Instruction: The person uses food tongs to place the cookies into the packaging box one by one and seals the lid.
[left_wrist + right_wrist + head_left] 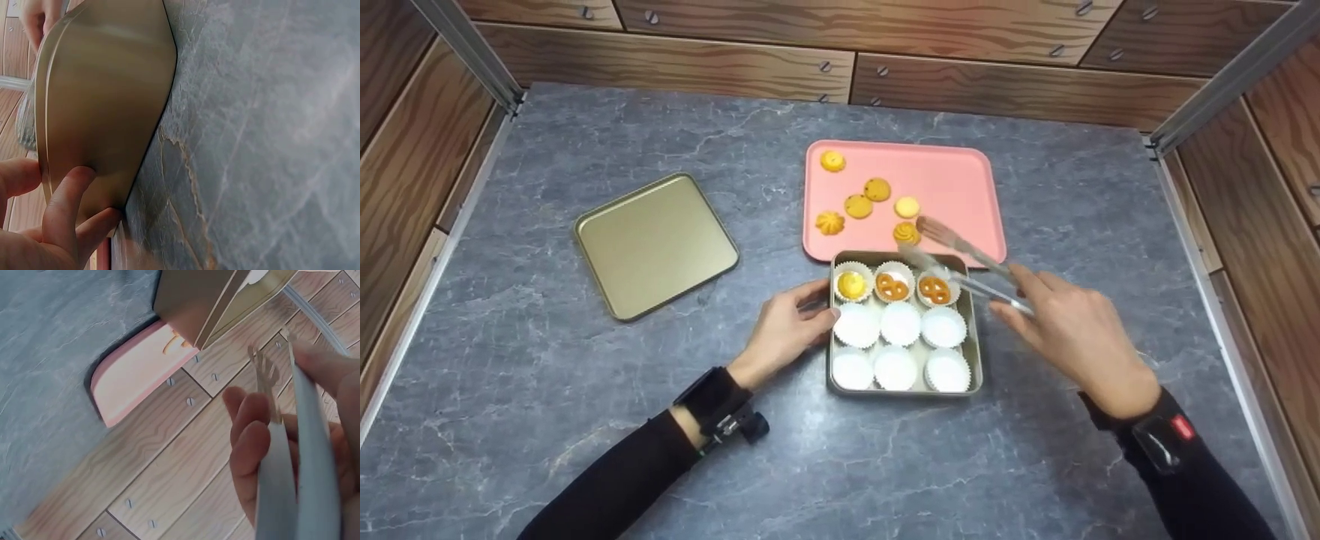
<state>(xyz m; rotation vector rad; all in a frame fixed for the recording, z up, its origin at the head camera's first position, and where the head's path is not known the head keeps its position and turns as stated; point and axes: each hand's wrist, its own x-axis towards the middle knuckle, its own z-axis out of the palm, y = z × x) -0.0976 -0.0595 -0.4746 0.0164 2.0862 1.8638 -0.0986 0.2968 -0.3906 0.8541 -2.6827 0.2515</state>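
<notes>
A square gold tin stands in the middle, holding rows of white paper cups. The back row carries a yellow cookie and two pretzels; the other cups hold nothing. My left hand grips the tin's left side, thumb at the rim and fingertips on the outer wall. With my right hand I hold metal tongs, arms spread. Their blurred tips hover by a swirled cookie on the pink tray; whether they touch it I cannot tell.
Several more cookies lie on the tray, among them a flower-shaped one and a speckled one. To the left, the gold lid lies on the grey marbled table. Wood-patterned walls enclose the back and sides.
</notes>
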